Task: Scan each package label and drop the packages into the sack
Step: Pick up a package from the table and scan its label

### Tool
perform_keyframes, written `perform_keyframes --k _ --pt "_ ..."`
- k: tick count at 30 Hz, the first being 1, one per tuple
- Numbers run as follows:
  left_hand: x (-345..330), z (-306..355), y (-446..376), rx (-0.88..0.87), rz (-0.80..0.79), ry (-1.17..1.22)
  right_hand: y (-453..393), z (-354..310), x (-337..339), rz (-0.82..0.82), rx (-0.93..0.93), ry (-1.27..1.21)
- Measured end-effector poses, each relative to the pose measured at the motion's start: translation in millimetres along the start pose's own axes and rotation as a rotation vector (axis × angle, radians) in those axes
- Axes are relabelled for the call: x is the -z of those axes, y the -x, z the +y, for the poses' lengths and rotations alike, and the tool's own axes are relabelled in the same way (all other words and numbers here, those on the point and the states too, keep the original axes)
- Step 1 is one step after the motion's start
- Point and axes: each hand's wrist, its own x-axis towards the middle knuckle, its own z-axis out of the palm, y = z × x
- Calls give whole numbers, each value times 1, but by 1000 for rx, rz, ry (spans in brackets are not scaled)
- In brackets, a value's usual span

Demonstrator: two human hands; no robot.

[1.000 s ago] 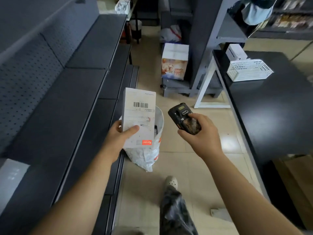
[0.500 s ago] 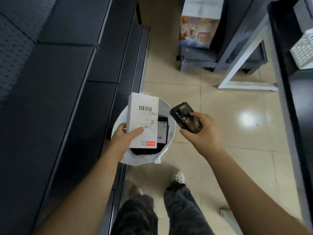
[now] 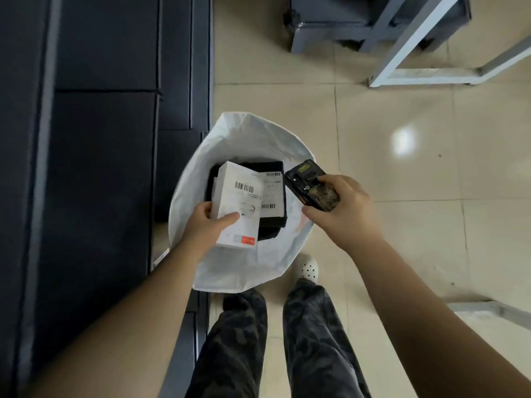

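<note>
While the left hand [image 3: 204,222] is pinching the white box [image 3: 237,203] by its lower edge over the open sack [image 3: 241,271] at the middle of the frame, the thumb should be simply loosening — the right hand [image 3: 342,214] is gripping the scanner [image 3: 311,185] just beside it — so the box is falling flat onto the black package [image 3: 273,222] inside.

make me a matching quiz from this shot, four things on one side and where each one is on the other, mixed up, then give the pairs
Things:
1. white package
2. scanner
3. black package
4. sack

Places:
A. standing open on the floor beside the dark shelving
B. gripped in the left hand, above the sack's mouth
C. lying inside the sack
D. held in the right hand

Pairs: 1-B, 2-D, 3-C, 4-A
</note>
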Motion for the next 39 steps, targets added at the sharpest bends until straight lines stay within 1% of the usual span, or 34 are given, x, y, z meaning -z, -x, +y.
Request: perform_keyframes --k 5,9,12,17,19,24,28,32,37,39 --pt "-33 -13 -40 -10 8 -8 -8 18 -12 26 -30 49" --pt "-63 -18 -72 -5 10 -22 -14 30 -15 29 4 88" --pt "-87 -21 -91 -40 6 -84 -17 40 -11 39 14 98" --pt "-112 -30 -110 -16 61 -121 -17 55 -5 40 74 102" --pt "-120 -32 -114 -36 72 -184 -16 60 -2 37 79 101" --pt "-138 -39 -121 -74 -55 -373 -14 63 -1 57 73 50" --pt "-144 -40 -125 -127 -51 -531 -14 64 -3 75 55 3" --pt "-144 -37 -131 -146 -78 -476 -13 62 -5 90 24 -32" --pt "-132 -31 -121 -141 -250 -451 -12 59 -7 90 9 -51" --pt "-123 -26 -109 -136 -240 -408 -11 54 -7 86 11 -52"
